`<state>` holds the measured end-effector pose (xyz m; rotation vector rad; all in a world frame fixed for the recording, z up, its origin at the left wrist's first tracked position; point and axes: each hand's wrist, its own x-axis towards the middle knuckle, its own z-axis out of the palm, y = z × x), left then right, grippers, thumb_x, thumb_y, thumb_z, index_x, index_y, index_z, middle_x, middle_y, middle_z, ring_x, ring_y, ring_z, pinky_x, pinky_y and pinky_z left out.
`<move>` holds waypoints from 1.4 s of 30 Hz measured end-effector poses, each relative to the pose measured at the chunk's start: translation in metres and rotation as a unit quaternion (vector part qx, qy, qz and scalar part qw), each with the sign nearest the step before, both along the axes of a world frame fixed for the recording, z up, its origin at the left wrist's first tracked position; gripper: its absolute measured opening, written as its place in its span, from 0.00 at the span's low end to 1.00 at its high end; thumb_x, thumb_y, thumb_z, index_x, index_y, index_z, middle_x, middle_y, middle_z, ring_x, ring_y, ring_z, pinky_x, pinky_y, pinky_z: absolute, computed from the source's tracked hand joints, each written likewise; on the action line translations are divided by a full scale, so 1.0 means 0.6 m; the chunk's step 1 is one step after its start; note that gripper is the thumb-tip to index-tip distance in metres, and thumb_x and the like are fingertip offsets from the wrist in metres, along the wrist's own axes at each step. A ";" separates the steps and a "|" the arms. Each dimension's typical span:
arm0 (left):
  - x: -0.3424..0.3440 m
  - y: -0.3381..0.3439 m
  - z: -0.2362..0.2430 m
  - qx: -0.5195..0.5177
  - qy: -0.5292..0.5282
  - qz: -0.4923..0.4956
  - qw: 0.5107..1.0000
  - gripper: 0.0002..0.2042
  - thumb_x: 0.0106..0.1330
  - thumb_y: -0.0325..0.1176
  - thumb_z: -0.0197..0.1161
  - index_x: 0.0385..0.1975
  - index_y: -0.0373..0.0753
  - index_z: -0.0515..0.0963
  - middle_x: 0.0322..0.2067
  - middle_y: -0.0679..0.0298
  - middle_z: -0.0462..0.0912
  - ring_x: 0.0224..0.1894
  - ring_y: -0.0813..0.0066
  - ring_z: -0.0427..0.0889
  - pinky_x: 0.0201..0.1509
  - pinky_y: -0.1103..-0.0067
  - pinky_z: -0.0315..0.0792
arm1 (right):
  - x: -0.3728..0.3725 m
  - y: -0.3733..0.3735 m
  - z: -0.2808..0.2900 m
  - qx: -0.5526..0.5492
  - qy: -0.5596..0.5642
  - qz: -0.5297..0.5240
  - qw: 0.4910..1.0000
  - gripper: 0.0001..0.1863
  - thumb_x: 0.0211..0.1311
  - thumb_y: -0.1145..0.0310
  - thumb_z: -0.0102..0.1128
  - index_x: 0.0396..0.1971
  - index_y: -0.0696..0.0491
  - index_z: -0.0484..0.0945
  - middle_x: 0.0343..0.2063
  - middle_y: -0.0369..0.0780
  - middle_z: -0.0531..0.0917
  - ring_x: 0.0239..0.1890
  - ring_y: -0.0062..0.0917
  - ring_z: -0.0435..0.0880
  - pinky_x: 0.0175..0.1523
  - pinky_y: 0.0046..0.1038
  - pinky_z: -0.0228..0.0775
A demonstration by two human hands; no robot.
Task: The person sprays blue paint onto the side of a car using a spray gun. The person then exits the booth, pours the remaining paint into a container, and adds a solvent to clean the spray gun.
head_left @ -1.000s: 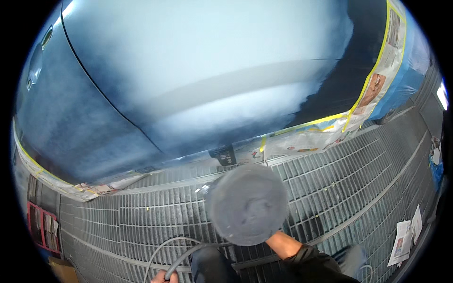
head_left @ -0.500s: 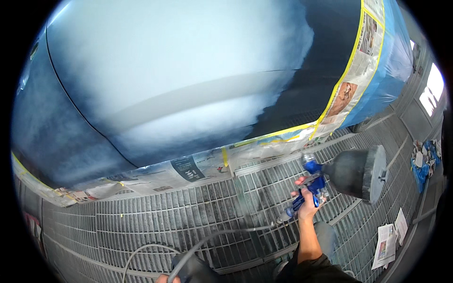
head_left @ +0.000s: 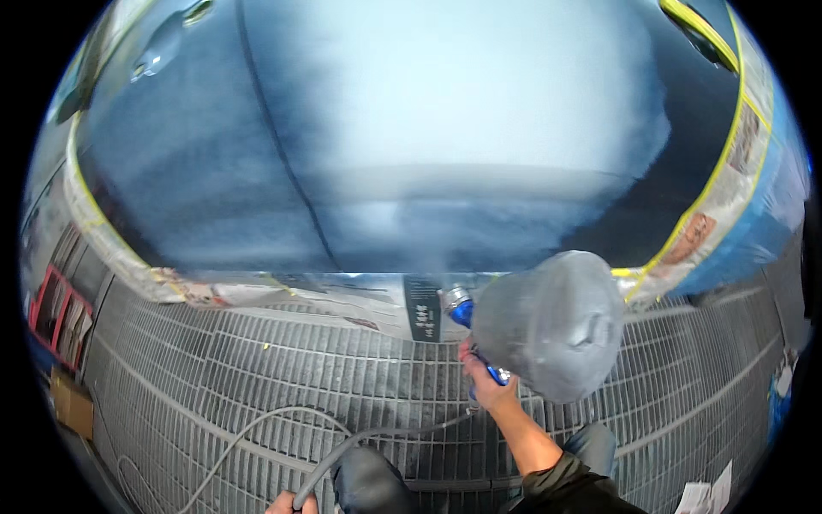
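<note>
Spray gun (head_left: pixel 462 314), shifted leftward to lower centre; right hand (head_left: pixel 491 390) gripping it, nozzle (head_left: pixel 454 296) facing car panel (head_left: pixel 505 94). Left hand (head_left: pixel 289 504) grasping grey hose (head_left: pixel 342 449), apparently keeping slack clear.

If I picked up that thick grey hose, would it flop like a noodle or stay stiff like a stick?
Probably bendy but a bit springy: the hose bends in a smooth curve, without sharp kinks in view. It's likely light enough to lift, since just the left hand grips this part. Pulling might tug the spray gun, since it leads there.
</note>
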<state>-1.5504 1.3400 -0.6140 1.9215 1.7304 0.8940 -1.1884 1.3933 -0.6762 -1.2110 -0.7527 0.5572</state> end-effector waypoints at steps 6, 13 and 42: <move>-0.049 -0.022 -0.054 0.043 -0.119 0.076 0.989 0.07 0.56 0.22 0.61 0.21 0.28 0.70 0.13 0.60 0.62 0.18 0.74 0.59 0.21 0.70 0.56 | -0.030 0.096 -0.037 0.034 -0.126 0.111 0.985 0.11 0.58 0.80 0.58 0.41 0.61 0.78 0.35 0.42 0.82 0.36 0.24 0.82 0.35 0.25 0.76; 0.030 -0.029 0.008 0.067 -0.058 0.016 0.996 0.10 0.55 0.25 0.63 0.18 0.30 0.69 0.12 0.57 0.61 0.16 0.70 0.60 0.21 0.68 0.56 | 0.065 -0.062 0.119 0.038 0.053 -0.013 0.998 0.08 0.56 0.77 0.59 0.34 0.65 0.81 0.32 0.42 0.85 0.32 0.24 0.84 0.33 0.24 0.76; -0.048 -0.017 0.048 0.130 -0.068 0.034 0.989 0.11 0.55 0.25 0.60 0.17 0.30 0.65 0.12 0.58 0.57 0.17 0.73 0.56 0.20 0.69 0.52 | -0.001 -0.003 0.194 0.042 -0.174 -0.024 0.984 0.08 0.58 0.76 0.58 0.36 0.62 0.81 0.31 0.39 0.83 0.31 0.21 0.81 0.34 0.24 0.76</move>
